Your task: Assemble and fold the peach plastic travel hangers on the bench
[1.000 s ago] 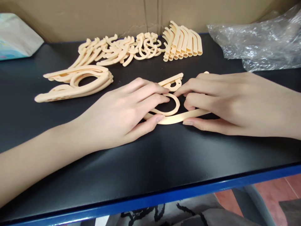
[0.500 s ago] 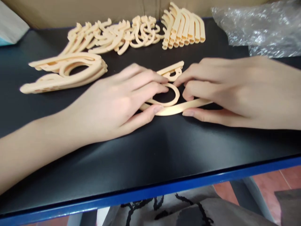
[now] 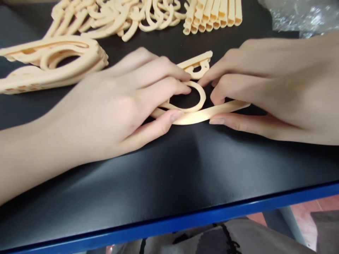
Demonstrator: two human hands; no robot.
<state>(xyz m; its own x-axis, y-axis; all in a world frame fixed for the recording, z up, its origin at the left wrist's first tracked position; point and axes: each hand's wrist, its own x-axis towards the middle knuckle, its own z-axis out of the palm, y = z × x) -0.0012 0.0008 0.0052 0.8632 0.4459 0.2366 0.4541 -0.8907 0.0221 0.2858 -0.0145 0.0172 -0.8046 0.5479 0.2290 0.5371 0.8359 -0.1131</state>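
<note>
A cream plastic clothes hanger body (image 3: 194, 116) with a round ring in its middle lies flat on the black tabletop between my hands. My left hand (image 3: 132, 95) grips its left side, the thumb on the lower bar and fingertips at the ring; it covers that end. At the right, my right hand (image 3: 270, 84) pinches the lower bar between thumb and bent fingers. Its index fingertip touches near the ring, below the slotted upper bar (image 3: 196, 60).
To the left lies a stack of similar hanger bodies (image 3: 76, 76). Several curved hook pieces (image 3: 127, 16) lie in a pile behind, with bent tubes (image 3: 212, 16) beside them. Clear plastic wrap (image 3: 304, 17) is at the back right. A blue edge (image 3: 185, 220) borders the table.
The view has tilted down and come closer, so things at the back sit higher in the picture. Both hands keep their hold on the hanger body, which has barely shifted.
</note>
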